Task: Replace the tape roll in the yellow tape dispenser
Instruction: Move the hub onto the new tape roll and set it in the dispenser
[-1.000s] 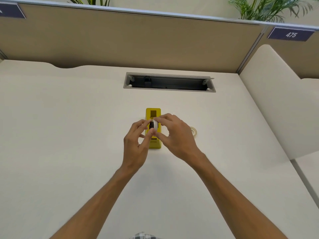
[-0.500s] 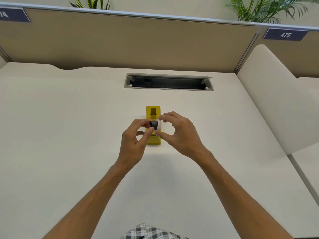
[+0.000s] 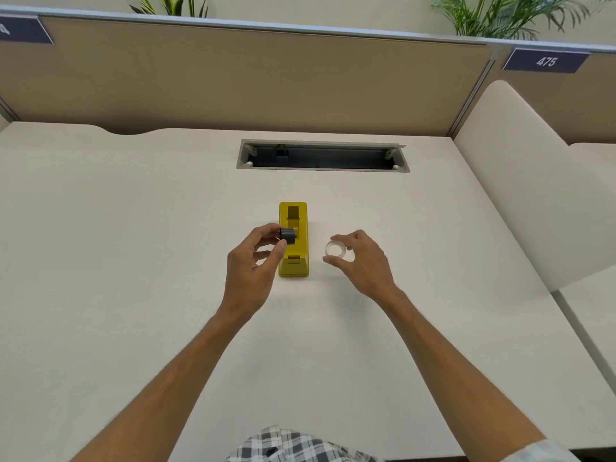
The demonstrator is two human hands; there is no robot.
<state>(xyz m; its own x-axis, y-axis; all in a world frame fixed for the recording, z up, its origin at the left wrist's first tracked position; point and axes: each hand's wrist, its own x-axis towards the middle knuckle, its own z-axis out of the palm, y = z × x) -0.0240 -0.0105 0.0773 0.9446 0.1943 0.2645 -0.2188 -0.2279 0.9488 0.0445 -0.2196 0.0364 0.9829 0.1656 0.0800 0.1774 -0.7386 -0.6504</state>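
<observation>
The left hand [image 3: 251,261] pinches the dark spindle core [image 3: 288,235] between thumb and fingertips, beside the yellow tape dispenser [image 3: 294,240] at mid-table [image 3: 133,228]. The right hand [image 3: 361,258], fingers loosely curled, holds the pale tape roll [image 3: 336,250] by its rim, right of the dispenser. The roll looks light, stiff and smooth; the outer edge probably offers the surest grip.

The left hand [image 3: 255,258] covers part of the yellow dispenser [image 3: 293,241] — the left sign [image 3: 23,30] is edge-cropped.
</observation>
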